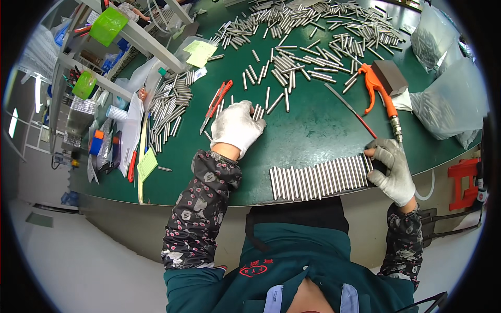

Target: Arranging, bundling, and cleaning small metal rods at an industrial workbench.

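Note:
My left hand (237, 126), in a white glove, reaches over the green table (308, 130). Its fingers curl round a few short metal pins (258, 112), partly hidden by the glove. Farther right, nearer the front edge, a neat row of several silver pins (318, 178) lies side by side on a dark strip. My right hand (392, 172), gloved too, is at the right end of this row. Its thumb and forefinger pinch the end pin (368, 163) lengthwise. A red-handled cutter (223, 99) lies just beyond my left hand.
Loose pins (292, 18) spread across the far side, with another pile (169, 104) at left. An orange air gun (377, 88) leans by a dark block (389, 77); a thin red-ended tool (350, 110) lies nearby. Plastic bags (449, 109) stand right; a metal rack (141, 39) rises left.

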